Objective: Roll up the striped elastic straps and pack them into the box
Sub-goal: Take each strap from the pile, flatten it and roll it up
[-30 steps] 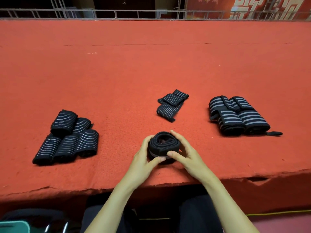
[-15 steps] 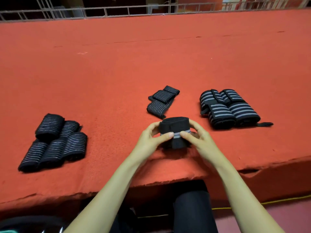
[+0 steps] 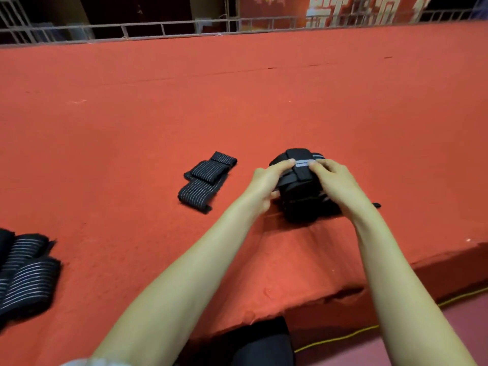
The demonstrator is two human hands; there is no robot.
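Both hands hold one rolled black strap (image 3: 299, 165) with a grey stripe, out over the right-hand pile of rolled straps (image 3: 303, 207). My left hand (image 3: 266, 180) grips its left side and my right hand (image 3: 334, 180) grips its right side, fingertips on top. The pile under it is mostly hidden by the hands. A loosely folded striped strap (image 3: 204, 182) lies on the red felt to the left. More rolled striped straps (image 3: 23, 270) lie at the far left edge. No box is in view.
The red felt table (image 3: 237, 101) stretches far back to a metal railing (image 3: 158, 30). Its front edge runs just below my forearms, torn in places. A yellow cable (image 3: 343, 336) lies on the floor at the lower right.
Both hands turned the roll from lying on its side to stripe up and carried it right and away, onto the right pile. The camera swung right, pushing the left pile to the edge.
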